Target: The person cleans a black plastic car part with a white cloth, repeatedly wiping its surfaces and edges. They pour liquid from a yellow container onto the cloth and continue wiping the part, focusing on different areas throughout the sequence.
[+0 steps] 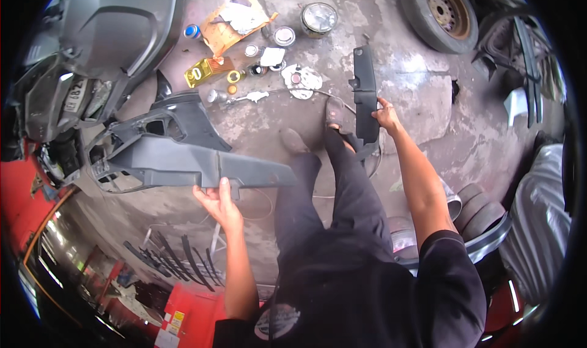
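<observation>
One wide grey trim panel and one narrow black trim panel, both above the concrete floor.
Our left hand pinches the wide one's lower edge, right of its middle; our right hand is closed on the narrow one's right edge, below its middle, with more panel extending above.

Top edge crops the wheel — grey panel likely covers part of the left hand.
</observation>
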Motion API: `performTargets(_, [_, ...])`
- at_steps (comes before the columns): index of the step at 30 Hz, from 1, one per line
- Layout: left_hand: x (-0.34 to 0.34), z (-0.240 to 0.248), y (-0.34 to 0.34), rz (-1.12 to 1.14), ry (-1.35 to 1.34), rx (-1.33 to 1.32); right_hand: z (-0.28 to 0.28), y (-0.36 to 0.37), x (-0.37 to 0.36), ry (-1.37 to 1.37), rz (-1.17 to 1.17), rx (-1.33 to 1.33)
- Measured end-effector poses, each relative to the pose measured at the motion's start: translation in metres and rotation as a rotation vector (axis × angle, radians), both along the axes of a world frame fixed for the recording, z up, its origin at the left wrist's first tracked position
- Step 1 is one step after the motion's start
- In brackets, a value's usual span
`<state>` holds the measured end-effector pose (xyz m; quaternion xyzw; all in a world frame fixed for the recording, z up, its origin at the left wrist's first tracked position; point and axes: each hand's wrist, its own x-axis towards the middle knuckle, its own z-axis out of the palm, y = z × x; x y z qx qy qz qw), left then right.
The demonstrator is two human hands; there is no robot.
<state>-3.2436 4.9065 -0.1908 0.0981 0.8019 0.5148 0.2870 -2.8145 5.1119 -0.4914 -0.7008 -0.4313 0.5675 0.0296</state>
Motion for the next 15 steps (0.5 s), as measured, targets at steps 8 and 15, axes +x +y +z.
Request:
performTargets(8, [0.015,-0.227,0.028,0.307,-0.387,-0.089,-0.212,0.064,-0.038,-0.172,0.154,-0.056])
performTargets(15, [0.023,-0.365,0.005,0.513,-0.470,-0.277,-0.343,0.056,-0.012,-0.401,0.498,0.030])
